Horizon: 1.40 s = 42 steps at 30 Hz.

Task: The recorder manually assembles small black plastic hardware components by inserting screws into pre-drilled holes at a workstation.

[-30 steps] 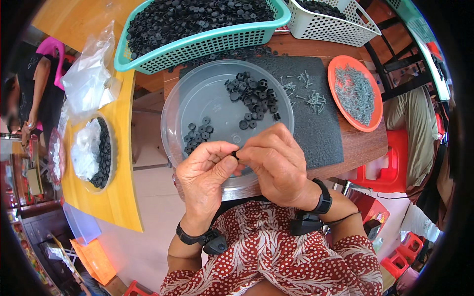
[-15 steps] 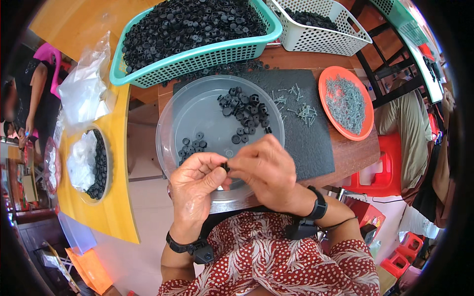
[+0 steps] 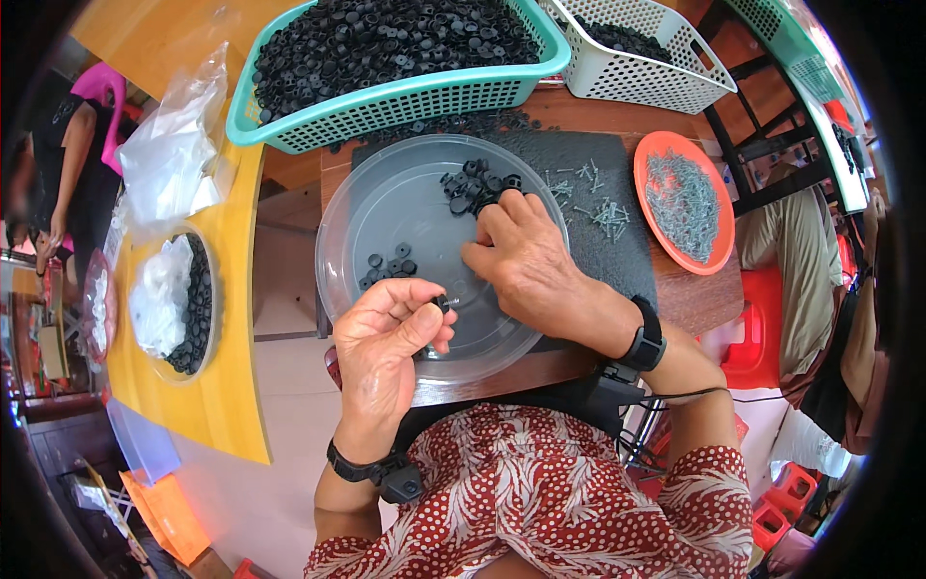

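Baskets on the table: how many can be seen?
3. A teal basket full of black caps at top centre, a white basket to its right, and part of a green basket at the right edge.

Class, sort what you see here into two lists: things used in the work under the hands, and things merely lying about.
In use:
left hand pinching a small black cap with screw
right hand on the clear round plastic tray
loose black caps
scattered grey screws

Lying about:
crumpled clear plastic bag
white slotted basket
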{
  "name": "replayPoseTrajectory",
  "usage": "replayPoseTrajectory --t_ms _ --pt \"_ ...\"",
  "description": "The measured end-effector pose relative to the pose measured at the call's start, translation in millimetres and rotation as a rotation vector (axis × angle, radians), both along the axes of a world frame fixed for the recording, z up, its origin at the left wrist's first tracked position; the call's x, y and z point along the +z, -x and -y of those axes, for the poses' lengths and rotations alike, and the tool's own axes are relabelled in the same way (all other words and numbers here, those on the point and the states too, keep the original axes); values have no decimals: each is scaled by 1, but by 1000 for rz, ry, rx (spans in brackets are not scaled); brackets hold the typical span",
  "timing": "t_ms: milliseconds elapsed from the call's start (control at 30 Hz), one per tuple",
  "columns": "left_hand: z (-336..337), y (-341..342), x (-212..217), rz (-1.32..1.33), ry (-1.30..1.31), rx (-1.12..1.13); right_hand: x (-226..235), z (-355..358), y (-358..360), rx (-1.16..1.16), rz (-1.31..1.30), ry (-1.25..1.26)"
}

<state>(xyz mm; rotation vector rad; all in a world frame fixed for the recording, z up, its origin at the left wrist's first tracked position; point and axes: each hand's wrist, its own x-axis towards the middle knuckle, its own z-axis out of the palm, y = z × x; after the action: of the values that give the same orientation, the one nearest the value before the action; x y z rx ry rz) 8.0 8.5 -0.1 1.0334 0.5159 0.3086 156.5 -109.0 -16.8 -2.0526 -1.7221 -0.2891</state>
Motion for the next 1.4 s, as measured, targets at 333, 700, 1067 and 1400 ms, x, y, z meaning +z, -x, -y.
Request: replayPoseTrajectory --t_ms 333,700,1067,1400 --pt "-2 -2 -1 79 -11 60 9 0 21 69 -183 -71" --pt "2 0 -1 137 -14 93 20 6 40 -25 -818 -350" --pt "8 3 -1 176 -69 128 10 7 49 -6 -780 -452" --pt "8 8 5 147 5 103 10 10 51 19 -1700 -479"
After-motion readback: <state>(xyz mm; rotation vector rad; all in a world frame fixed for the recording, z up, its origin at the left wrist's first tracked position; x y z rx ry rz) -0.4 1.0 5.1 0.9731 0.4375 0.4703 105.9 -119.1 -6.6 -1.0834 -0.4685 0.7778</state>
